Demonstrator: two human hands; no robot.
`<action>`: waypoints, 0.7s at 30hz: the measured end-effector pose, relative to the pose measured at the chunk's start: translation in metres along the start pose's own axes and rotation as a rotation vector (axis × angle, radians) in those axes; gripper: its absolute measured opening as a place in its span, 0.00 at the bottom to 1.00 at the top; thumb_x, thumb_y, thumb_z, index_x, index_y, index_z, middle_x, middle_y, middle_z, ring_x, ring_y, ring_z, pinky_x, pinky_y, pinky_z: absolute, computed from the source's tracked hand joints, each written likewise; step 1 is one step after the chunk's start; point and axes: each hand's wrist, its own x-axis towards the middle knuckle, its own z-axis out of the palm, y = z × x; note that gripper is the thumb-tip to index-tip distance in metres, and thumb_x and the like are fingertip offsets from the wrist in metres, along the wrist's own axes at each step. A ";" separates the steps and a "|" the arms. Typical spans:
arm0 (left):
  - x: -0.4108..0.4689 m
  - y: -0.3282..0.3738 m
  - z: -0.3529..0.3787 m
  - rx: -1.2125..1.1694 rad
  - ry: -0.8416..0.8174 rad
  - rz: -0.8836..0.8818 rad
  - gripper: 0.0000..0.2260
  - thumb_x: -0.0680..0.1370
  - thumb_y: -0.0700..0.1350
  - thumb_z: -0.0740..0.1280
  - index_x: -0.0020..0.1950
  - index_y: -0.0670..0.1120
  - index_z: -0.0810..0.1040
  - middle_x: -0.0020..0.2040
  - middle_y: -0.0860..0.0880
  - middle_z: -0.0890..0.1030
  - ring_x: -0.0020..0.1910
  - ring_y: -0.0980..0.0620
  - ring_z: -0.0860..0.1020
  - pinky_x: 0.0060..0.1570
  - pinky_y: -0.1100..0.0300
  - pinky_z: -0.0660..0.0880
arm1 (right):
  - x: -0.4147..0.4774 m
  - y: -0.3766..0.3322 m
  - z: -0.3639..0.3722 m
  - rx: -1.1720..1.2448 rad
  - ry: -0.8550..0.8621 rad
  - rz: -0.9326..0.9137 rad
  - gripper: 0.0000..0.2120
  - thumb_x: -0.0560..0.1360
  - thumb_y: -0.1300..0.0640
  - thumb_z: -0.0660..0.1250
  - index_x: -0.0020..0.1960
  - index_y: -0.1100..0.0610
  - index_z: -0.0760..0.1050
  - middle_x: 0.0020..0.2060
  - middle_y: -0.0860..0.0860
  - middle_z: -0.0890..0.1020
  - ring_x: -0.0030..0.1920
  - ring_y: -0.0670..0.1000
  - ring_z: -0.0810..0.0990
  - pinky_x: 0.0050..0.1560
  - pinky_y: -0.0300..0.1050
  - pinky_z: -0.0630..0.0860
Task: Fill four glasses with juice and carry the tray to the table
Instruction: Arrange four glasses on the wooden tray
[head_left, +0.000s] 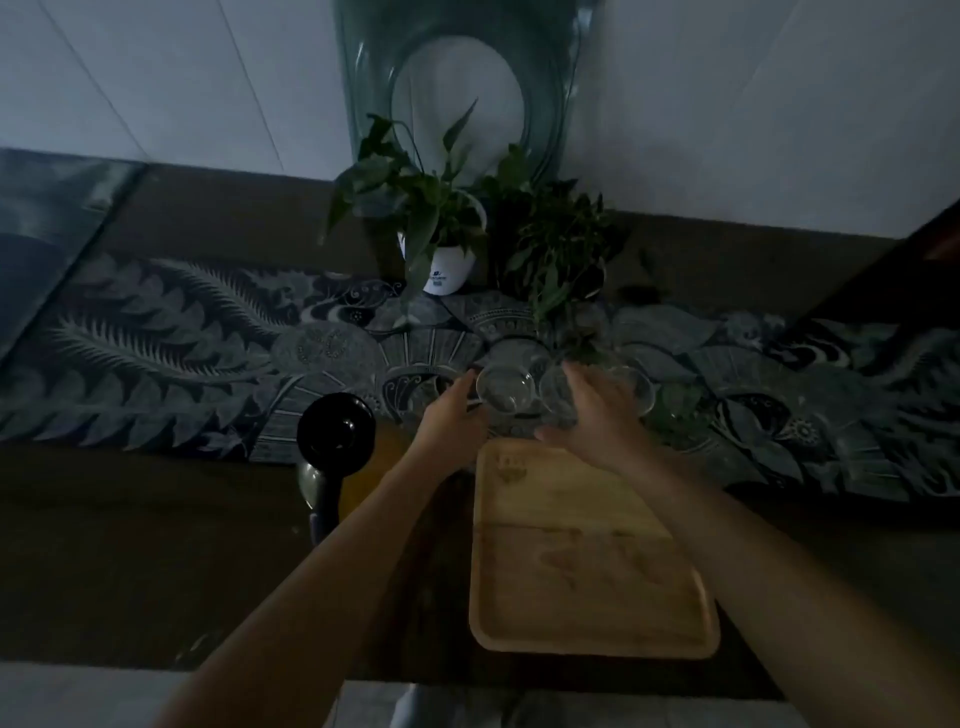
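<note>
Glasses, clear, round, empty: cluster sits on patterned dark cloth just beyond the far edge of the bare rectangular wooden tray (592, 561). Nearest clear glass (505, 387) is flanked by L hand (451, 415), fingers curled at its left side; contact probable, grip not confirmed (dim, blurred). R hand (597, 410) is held over a second clear glass (558, 389), fingers apart, nothing clamped. Both forearms are extended fwd. Advice: each glass to be gripped low on the wall, lifted clear of neighbours, set upright on tray w/ gaps. Black-lidded jug of orange juice (337, 441) stands left of tray, untouched.

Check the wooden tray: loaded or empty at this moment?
Empty. The wooden tray shows only bare wood; the glasses stand beyond its far edge on the patterned cloth.
</note>
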 end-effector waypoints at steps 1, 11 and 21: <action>0.005 0.000 0.002 -0.022 0.013 -0.024 0.26 0.84 0.44 0.59 0.81 0.49 0.55 0.76 0.46 0.66 0.70 0.44 0.70 0.52 0.58 0.69 | 0.009 0.002 0.004 0.011 -0.018 -0.018 0.50 0.71 0.36 0.72 0.81 0.59 0.52 0.78 0.57 0.62 0.77 0.58 0.61 0.72 0.57 0.60; 0.047 -0.027 0.032 -0.488 0.080 -0.242 0.31 0.79 0.60 0.59 0.80 0.51 0.58 0.77 0.46 0.66 0.74 0.46 0.67 0.72 0.42 0.65 | 0.084 -0.001 0.034 -0.097 -0.136 -0.149 0.59 0.62 0.30 0.75 0.81 0.57 0.52 0.77 0.55 0.64 0.77 0.56 0.61 0.76 0.67 0.49; 0.032 -0.016 0.044 -0.602 0.164 -0.236 0.33 0.76 0.65 0.60 0.78 0.53 0.62 0.76 0.51 0.68 0.74 0.49 0.67 0.72 0.43 0.65 | 0.092 -0.004 0.046 -0.144 -0.041 -0.171 0.52 0.67 0.34 0.74 0.80 0.56 0.55 0.65 0.53 0.79 0.64 0.54 0.77 0.75 0.66 0.55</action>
